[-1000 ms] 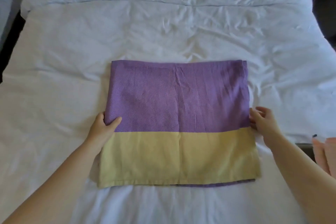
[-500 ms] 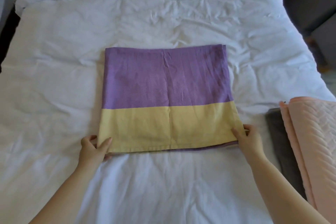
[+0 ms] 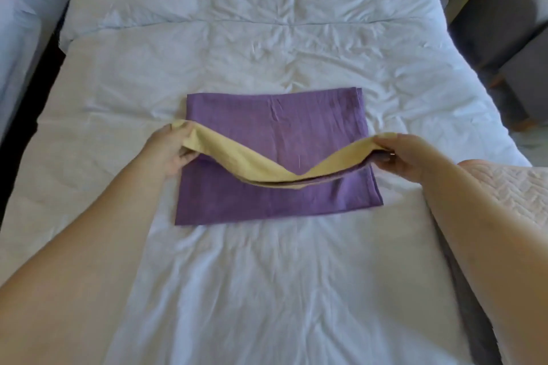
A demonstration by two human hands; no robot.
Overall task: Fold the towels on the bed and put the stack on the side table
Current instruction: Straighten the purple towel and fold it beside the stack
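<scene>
Mid-fold: left hand [image 3: 170,151] and right hand [image 3: 406,157] each pinch the towel [image 3: 275,127] by its yellow edge above the bed [image 3: 267,275]; stacking and the side table move remain.

A pink quilt [image 3: 517,190] lies at my right; farther off stands what looks like a grey armchair [image 3: 504,15].

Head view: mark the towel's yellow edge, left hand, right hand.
yellow edge [image 3: 258,172], head view, sagging middle of the lifted strip.
left hand [image 3: 169,151], head view, back of the hand, pinching the strip's left end.
right hand [image 3: 406,157], head view, back of the hand, pinching the right end.
</scene>
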